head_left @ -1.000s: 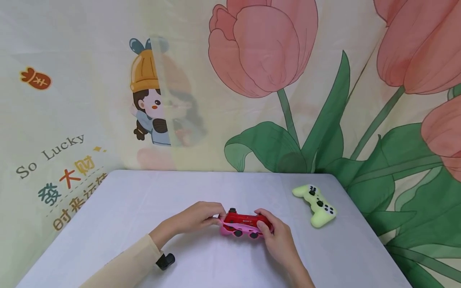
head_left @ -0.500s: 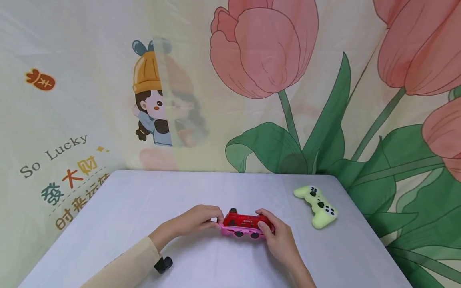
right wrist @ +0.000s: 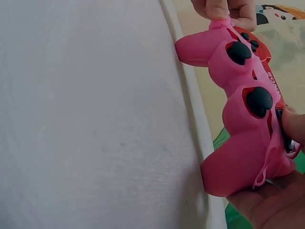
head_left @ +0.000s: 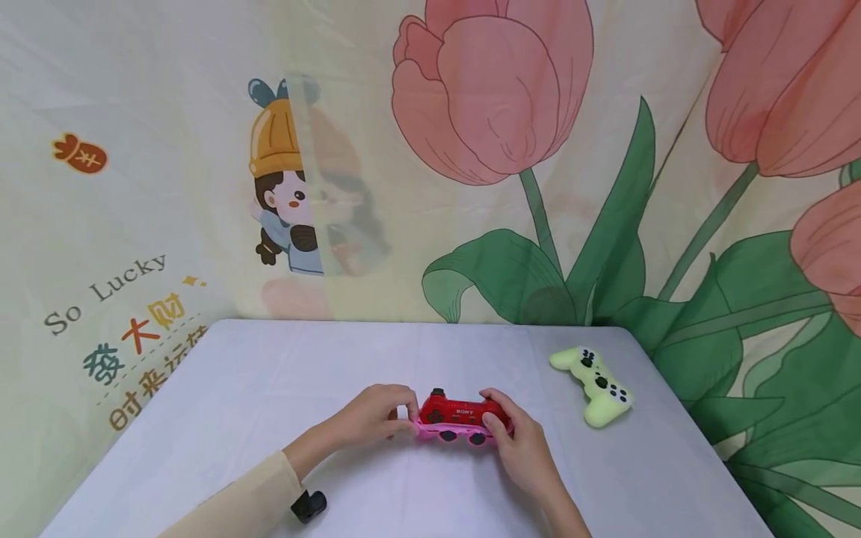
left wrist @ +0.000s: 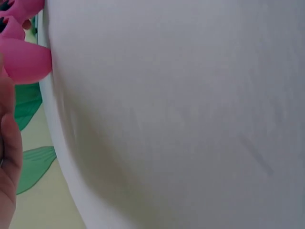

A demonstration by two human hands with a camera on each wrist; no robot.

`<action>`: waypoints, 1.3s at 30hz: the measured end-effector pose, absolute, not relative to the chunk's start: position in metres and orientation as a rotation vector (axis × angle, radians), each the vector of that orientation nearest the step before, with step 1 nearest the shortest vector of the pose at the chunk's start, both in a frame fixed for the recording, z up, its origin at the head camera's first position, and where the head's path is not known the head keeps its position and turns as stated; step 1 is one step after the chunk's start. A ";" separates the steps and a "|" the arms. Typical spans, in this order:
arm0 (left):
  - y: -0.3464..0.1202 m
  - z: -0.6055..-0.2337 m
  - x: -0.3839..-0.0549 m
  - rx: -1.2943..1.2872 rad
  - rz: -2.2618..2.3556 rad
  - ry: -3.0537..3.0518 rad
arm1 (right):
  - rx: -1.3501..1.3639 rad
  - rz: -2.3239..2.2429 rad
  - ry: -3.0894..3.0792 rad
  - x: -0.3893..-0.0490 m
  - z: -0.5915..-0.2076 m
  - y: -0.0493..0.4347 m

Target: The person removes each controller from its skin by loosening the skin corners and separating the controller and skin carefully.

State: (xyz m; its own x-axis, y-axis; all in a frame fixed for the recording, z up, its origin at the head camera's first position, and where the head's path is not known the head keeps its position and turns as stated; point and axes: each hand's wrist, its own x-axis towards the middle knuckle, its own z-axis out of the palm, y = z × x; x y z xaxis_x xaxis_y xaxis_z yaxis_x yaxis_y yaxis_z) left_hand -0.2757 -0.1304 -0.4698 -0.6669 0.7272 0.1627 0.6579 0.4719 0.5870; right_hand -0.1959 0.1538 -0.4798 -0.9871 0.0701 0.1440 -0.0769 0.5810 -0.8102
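A red Sony game controller [head_left: 464, 412] is partly wrapped in a pink soft sleeve [right wrist: 238, 138], mainly along its near side with the thumbsticks poking through. My left hand [head_left: 378, 412] pinches the sleeve's edge at the controller's left end. In the right wrist view, those fingertips [right wrist: 224, 8] stretch the pink rim away from the red shell. My right hand [head_left: 528, 452] grips the opposite end, thumb [right wrist: 293, 125] on top and fingers underneath. The left wrist view catches only a pink grip end [left wrist: 28, 62] and part of the left hand [left wrist: 9, 143].
A pale yellow-green game controller [head_left: 595, 386] lies on the white table [head_left: 323, 351] to the right, beyond my right hand. A small black device [head_left: 309, 506] shows at the left cuff. Behind the table hangs a printed tulip backdrop [head_left: 498, 97].
My left fingertips have shifted slightly downward along the sleeve's rim, and a little more red shows at the controller's left end. The right hand keeps its grip, nearly still.
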 end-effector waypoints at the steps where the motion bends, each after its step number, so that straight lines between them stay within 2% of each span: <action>1: -0.129 -0.470 -0.274 1.204 0.972 2.609 | 0.002 1.372 -2.652 -0.196 -0.480 0.155; 19: -0.118 -0.471 -0.262 1.022 1.033 2.732 | 0.061 1.472 -2.702 -0.195 -0.480 0.169; 39: -0.108 -0.478 -0.262 1.016 1.183 2.651 | 0.121 1.510 -2.639 -0.197 -0.484 0.176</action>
State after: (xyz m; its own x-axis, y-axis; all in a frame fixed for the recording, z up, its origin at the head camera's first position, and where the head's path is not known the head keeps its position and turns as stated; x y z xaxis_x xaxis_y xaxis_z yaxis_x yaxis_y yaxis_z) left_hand -0.2622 -0.1079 -0.4776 -0.7797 0.5945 0.1965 0.5434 0.4865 0.6842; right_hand -0.1968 0.1761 -0.4838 -0.9919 -0.0195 0.1251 -0.1178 0.5054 -0.8548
